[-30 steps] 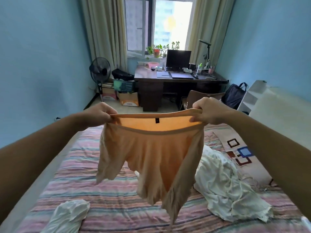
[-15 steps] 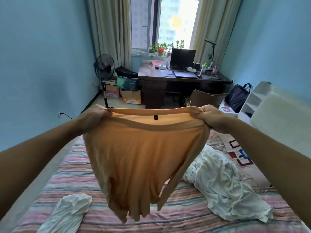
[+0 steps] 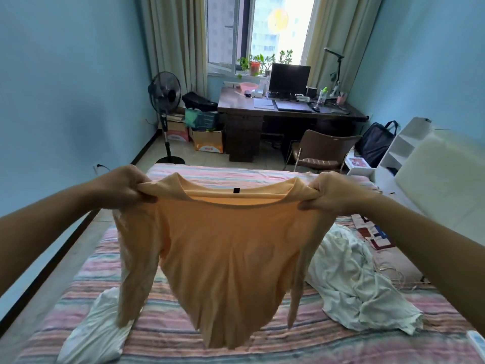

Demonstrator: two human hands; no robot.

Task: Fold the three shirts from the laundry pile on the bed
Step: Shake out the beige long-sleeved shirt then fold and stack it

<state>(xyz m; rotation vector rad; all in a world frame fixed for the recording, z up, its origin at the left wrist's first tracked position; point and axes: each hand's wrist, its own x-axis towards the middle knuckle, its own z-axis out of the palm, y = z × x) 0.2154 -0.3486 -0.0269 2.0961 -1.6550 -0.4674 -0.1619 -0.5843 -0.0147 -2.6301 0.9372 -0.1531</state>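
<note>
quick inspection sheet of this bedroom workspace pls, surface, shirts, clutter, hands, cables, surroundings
surface: striped bed, bare in the middle.
job's things: orange shirt held up by its shoulders; white shirt lying left; white pile crumpled right.
clutter: patterned pillow at right.
grippers: left hand and right hand each grip a shoulder.
cables: cord at wall plug.
surroundings: desk, chair, fan, boxes.

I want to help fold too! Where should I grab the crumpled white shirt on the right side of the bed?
Probably the white shirt by its near hem corner, coming from the foot of the bed. That edge lies flat and free on the striped bedspread; the rest is bunched, so no collar shows.
</note>
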